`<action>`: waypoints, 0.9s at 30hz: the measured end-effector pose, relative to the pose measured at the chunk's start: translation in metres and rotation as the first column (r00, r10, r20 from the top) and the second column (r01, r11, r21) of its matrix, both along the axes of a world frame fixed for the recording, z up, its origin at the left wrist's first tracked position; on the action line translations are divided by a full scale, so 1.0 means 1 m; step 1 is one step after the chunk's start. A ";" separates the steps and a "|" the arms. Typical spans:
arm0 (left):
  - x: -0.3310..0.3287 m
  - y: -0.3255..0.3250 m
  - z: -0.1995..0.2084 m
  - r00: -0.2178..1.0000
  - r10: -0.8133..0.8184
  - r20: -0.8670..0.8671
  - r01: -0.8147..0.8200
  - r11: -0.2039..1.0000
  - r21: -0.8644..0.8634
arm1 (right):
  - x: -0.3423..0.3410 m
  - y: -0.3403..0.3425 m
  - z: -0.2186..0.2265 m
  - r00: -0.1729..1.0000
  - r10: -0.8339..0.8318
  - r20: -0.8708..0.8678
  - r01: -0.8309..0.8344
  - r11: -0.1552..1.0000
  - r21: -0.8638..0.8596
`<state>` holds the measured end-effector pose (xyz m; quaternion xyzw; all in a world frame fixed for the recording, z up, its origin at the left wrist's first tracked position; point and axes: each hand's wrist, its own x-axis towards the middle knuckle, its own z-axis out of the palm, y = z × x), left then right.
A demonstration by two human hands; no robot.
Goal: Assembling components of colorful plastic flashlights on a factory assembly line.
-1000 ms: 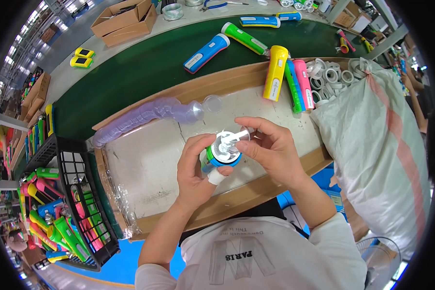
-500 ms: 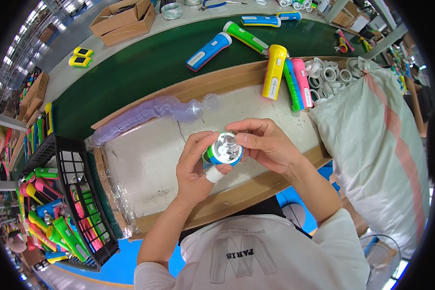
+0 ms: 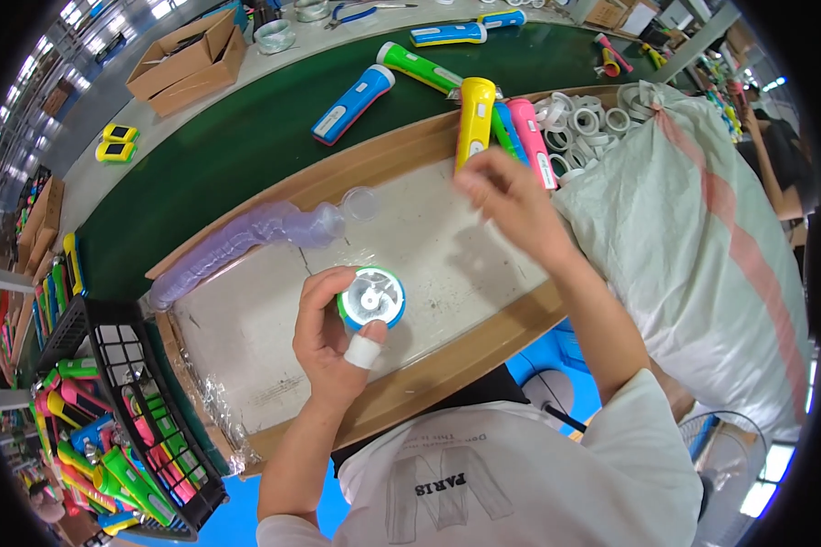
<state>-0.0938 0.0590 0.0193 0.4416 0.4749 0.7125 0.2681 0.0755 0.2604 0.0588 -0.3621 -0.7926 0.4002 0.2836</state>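
Observation:
My left hand (image 3: 330,333), a white wrap on its thumb, grips a green and blue flashlight (image 3: 372,299) above the tray. The flashlight's round silver reflector faces up. My right hand (image 3: 511,196) is lifted off it, to the right, slightly blurred, its thumb apart from the fingers and nothing visible in it. It is nearest to the yellow flashlight (image 3: 475,118) and the pink flashlight (image 3: 531,137), which lean at the tray's far edge with a blue and green one between them. White plastic rings (image 3: 586,123) lie heaped beside these.
The cardboard tray (image 3: 465,365) holds a row of clear purplish lens cups (image 3: 246,239). At left stands a black crate (image 3: 123,346) of flashlights, at right a bulging white sack (image 3: 675,237). More flashlights, such as a blue one (image 3: 354,105), lie on the green surface (image 3: 201,173) beyond.
My right hand has left the flashlight and moved up and right toward the yellow and pink flashlights. My left hand still holds its flashlight, now lower and further left in view.

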 end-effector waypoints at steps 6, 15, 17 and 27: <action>0.000 0.008 -0.003 0.999 -0.042 -0.028 0.043 0.999 0.024 | 0.141 0.120 -0.051 0.459 -0.522 0.719 -0.076 0.784 0.617; 0.000 0.004 -0.001 0.996 -0.080 -0.042 0.080 0.997 -0.002 | 0.131 0.069 -0.003 0.810 -0.422 0.406 -0.081 0.606 0.791; 0.000 0.004 -0.001 0.996 -0.066 -0.062 0.065 0.998 -0.021 | 0.087 0.031 0.028 0.893 -0.190 0.408 0.053 0.944 0.325; -0.007 0.001 0.001 0.911 0.063 -0.408 -0.074 0.997 -0.010 | -0.024 -0.096 0.024 0.935 0.332 -0.125 -0.256 0.876 0.409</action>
